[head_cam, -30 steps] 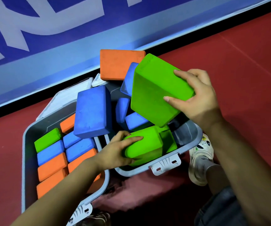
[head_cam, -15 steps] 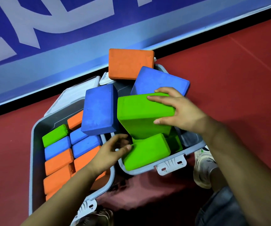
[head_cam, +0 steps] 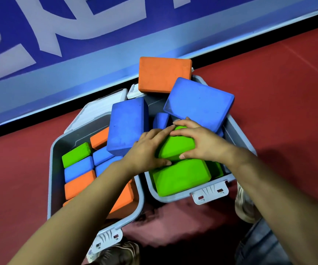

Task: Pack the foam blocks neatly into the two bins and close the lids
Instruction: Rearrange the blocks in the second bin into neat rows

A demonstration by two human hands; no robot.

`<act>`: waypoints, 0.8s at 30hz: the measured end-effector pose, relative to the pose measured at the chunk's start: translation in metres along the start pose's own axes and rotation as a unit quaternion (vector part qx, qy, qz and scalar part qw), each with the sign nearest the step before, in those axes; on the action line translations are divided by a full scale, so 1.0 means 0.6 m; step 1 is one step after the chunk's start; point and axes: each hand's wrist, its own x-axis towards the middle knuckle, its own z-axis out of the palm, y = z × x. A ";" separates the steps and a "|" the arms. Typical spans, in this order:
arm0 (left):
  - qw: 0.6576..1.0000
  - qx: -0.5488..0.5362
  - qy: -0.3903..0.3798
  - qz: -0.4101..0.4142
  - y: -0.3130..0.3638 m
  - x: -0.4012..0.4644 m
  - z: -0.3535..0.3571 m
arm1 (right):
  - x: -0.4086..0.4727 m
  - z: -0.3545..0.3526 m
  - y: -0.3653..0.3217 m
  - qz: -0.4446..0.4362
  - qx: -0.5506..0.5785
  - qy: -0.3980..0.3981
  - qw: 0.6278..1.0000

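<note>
Green block [head_cam: 176,148], between both hands' grip, right bin [head_cam: 236,131]

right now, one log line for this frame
step: seating green foam block | bin: right grey plastic bin | left hand: on block | right hand: on block | lids: open

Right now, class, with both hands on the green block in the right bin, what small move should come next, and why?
Probably press the green block down flat behind the green one at the front: both the left hand and right hand hold it tilted above the right bin.
</note>
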 end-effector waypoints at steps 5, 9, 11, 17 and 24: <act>0.999 0.033 -0.016 0.014 -0.002 0.008 -0.002 | -0.027 -0.014 0.008 0.070 0.122 0.030 0.990; 0.998 0.042 -0.046 0.008 -0.028 0.019 0.032 | -0.036 -0.024 0.059 0.236 0.416 0.055 0.877; 0.997 0.024 -0.069 -0.007 -0.042 0.021 0.042 | -0.041 -0.016 0.104 0.338 0.462 0.080 0.816; 0.981 0.132 -0.137 -0.028 -0.008 0.001 0.043 | -0.044 0.042 0.228 0.520 0.368 0.001 0.771; 0.959 0.231 -0.165 0.001 0.029 -0.001 0.092 | 0.030 0.124 0.328 0.550 0.242 0.000 0.799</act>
